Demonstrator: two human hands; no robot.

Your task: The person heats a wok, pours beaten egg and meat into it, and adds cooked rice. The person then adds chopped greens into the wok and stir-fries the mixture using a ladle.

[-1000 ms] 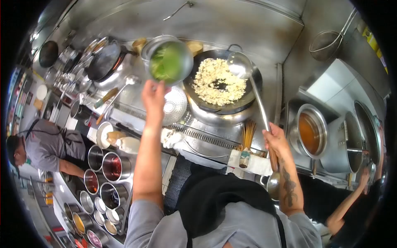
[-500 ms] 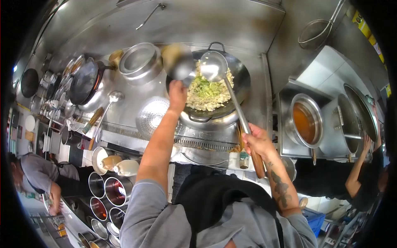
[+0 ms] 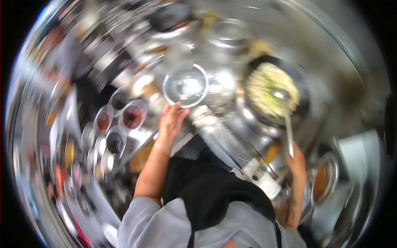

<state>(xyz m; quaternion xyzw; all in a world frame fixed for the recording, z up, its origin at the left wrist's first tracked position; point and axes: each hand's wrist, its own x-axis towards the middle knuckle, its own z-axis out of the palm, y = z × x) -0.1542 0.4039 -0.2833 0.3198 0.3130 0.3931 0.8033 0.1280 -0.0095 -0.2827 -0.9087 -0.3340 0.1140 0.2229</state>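
Observation:
My left hand (image 3: 173,120) grips the near rim of a shiny metal bowl (image 3: 167,93), thumb and fingers at its edge. No food can be made out inside the bowl, though the picture is smeared. My right hand (image 3: 297,161) is wrapped round the handle of a long ladle (image 3: 288,128). The ladle's head rests in the pale fried rice with green pieces (image 3: 269,84). That rice lies in a dark wok (image 3: 304,89) on the stove, to the right of the bowl.
Several round pots with dark and red contents (image 3: 132,117) stand at the left. A lidded metal pot (image 3: 227,33) is behind the bowl. To the right of my right hand sits a pot of orange-brown liquid (image 3: 320,184). Another person (image 3: 74,53) stands at the far left.
My view has swung left. My left hand has drawn the bowl away from over the wok toward the left pots. The ladle head has come down into the rice.

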